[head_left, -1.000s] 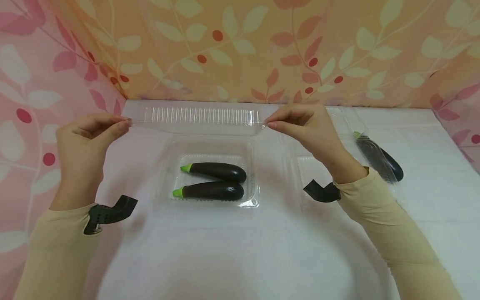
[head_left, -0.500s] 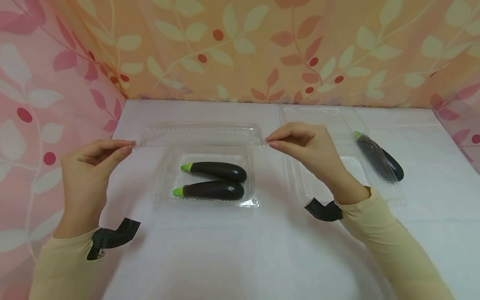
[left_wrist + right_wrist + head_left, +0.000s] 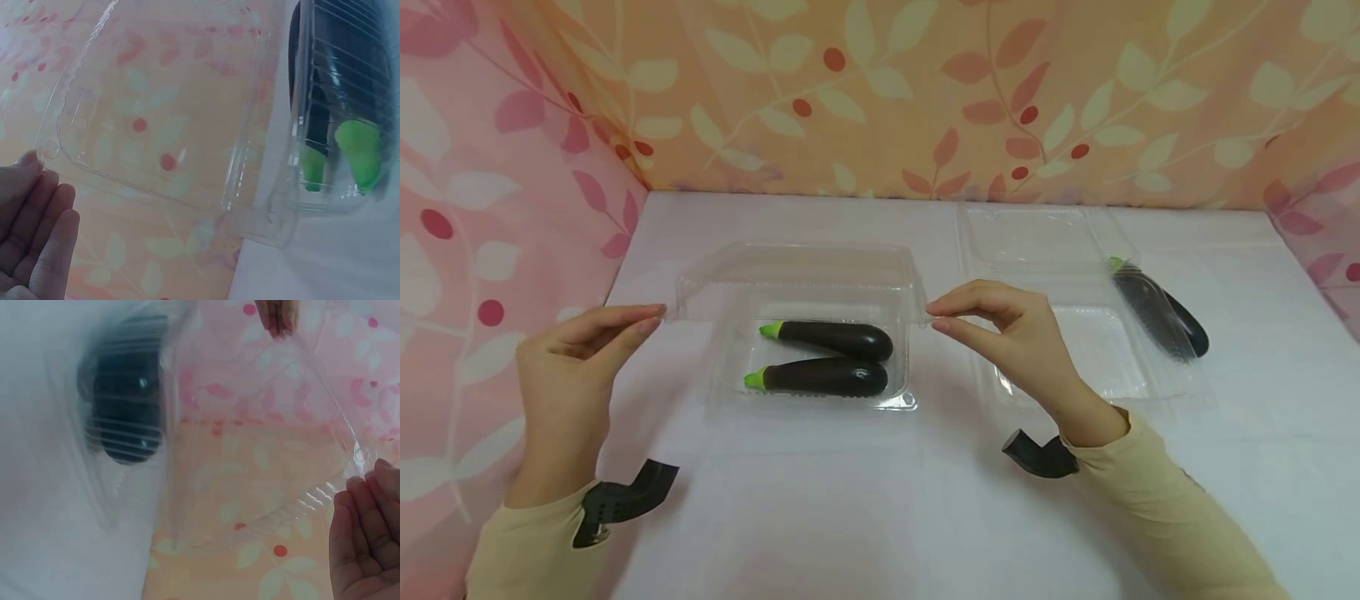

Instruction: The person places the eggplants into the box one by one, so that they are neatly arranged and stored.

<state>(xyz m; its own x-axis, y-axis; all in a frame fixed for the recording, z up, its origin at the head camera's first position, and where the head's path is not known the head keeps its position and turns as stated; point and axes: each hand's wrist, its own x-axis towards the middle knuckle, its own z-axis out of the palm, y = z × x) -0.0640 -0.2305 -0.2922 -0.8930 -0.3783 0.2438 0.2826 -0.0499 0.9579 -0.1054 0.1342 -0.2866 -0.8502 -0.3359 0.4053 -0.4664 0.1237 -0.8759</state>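
A clear plastic clamshell box (image 3: pixel 912 400) stands on the white table with two dark eggplants (image 3: pixel 826 377) lying side by side in its base, green stems to the left. Its see-through lid (image 3: pixel 805 262) is raised and tilted above the base. At the lid's front left corner, my left hand (image 3: pixel 568 371) pinches the rim between thumb and fingertips. My right hand (image 3: pixel 1015 342) pinches the opposite front corner in the same way. Both corners also show in the wrist views, where the lid (image 3: pixel 156 112) joins the base along a hinge.
To the right lies a second clear clamshell box (image 3: pixel 1093 350), its lid (image 3: pixel 1030 237) folded back. Two more eggplants (image 3: pixel 1161 308) rest at the far right, partly seen through clear plastic. Floral curtains (image 3: pixel 880 100) hang behind and to the left of the table.
Both hands have come down and nearer with the lid, which has swung from upright and farther back to tilted over the base. The eggplants have stayed in place.
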